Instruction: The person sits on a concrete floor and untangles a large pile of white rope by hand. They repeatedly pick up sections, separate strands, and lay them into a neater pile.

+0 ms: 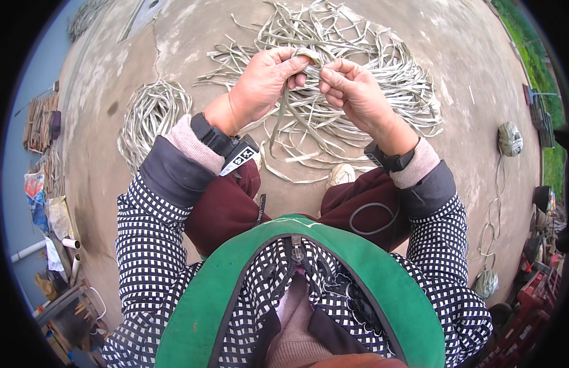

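Observation:
Both my hands are raised in front of me, above a large loose heap of pale grey-green flat strips (395, 92) on the concrete floor. Between thumb and fingers, my left hand (263, 83) pinches a looped strip (309, 55). Close beside it, my right hand (355, 92) is closed on the same strip, thumb against forefinger. Loose ends (283, 113) hang down below the left hand. Whether the strip is knotted there is partly hidden by my fingers. A black band with a small device sits on each wrist.
A smaller coiled bundle of strips (154, 116) lies to the left. Two wound balls of strip, one (511, 140) farther away and one (485, 284) nearer, rest at the right, joined by a strand. Stacked wood (40, 126) stands along the left wall, and a red metal frame (533, 306) at lower right.

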Available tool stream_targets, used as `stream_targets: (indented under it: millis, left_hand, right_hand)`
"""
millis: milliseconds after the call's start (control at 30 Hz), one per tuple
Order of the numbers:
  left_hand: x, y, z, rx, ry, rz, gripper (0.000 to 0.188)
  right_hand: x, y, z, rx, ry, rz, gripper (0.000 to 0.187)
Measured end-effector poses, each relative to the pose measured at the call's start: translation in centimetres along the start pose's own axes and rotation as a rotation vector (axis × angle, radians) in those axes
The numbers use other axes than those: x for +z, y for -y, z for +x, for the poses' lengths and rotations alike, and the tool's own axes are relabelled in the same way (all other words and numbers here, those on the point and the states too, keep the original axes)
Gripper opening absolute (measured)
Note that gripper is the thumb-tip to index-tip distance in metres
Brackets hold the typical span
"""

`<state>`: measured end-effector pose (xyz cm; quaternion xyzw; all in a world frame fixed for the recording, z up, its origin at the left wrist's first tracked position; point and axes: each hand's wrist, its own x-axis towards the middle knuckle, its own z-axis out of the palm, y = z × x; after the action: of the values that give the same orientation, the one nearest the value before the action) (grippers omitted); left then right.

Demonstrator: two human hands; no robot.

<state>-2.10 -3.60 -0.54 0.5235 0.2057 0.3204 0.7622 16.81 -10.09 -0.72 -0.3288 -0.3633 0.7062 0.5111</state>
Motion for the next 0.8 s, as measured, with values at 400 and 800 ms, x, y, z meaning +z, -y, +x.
stream_targets:
  millis: [400, 800]
  left_hand:
    - [0.3, -0.4, -0.4, -0.182, 0.078, 0.433, 0.018]
    - [-0.1, 1.3, -0.5, 0.103, -0.052, 0.753, 0.023]
  right_hand:
    - [-0.3, 0.4, -0.6, 0.028, -0.075, -0.434, 0.011]
    - [0.7, -1.5, -0.6, -0.216, -0.143, -0.702, 0.019]
